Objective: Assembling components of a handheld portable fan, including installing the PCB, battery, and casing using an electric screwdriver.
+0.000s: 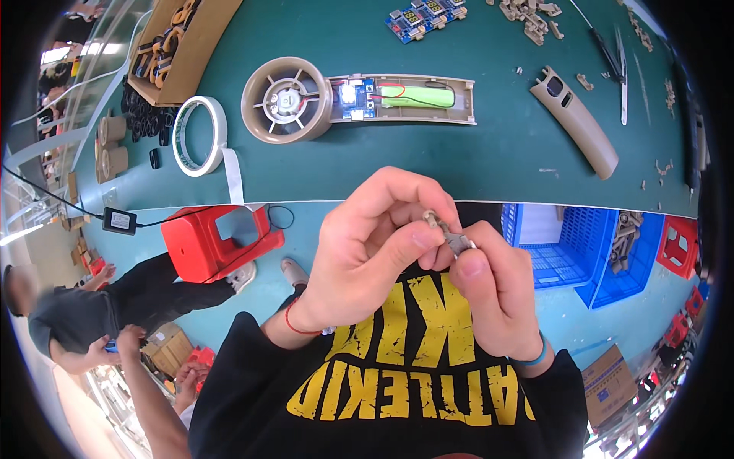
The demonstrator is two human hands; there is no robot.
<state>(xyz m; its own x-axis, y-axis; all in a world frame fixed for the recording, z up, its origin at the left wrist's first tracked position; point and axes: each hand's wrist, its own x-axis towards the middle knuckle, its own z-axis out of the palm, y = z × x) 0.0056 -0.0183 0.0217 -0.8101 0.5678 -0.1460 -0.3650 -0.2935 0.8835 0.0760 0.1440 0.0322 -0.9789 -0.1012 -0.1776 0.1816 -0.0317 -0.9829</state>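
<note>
In the head view, the left hand [375, 245] and the right hand [493, 294] meet just right of the frame's middle, in front of the tabletop [489, 164] edge. Each grip is closed to a pinch, thumb against fingers, on a small beige-and-grey part [457, 242]; the left has its upper end, the right its lower end. The fingers cover some of it.

On the tabletop, at upper centre, lies an open beige housing [470, 118] with a round fan end [287, 99] to its left, a blue circuit board [354, 99] and a green battery [419, 97]. Left of it stands a roll of white tape [221, 134], its loose strip reaching the tabletop edge. A box [205, 46] of black-and-orange pieces is at upper left.

Blue boards [425, 19] and a pile of beige pieces [530, 17] lie along the top. At upper right, a curved beige cover [582, 130] lies near tweezers [623, 88]. Below the tabletop are blue crates [550, 264] at right and a red stool [191, 249] at left.
</note>
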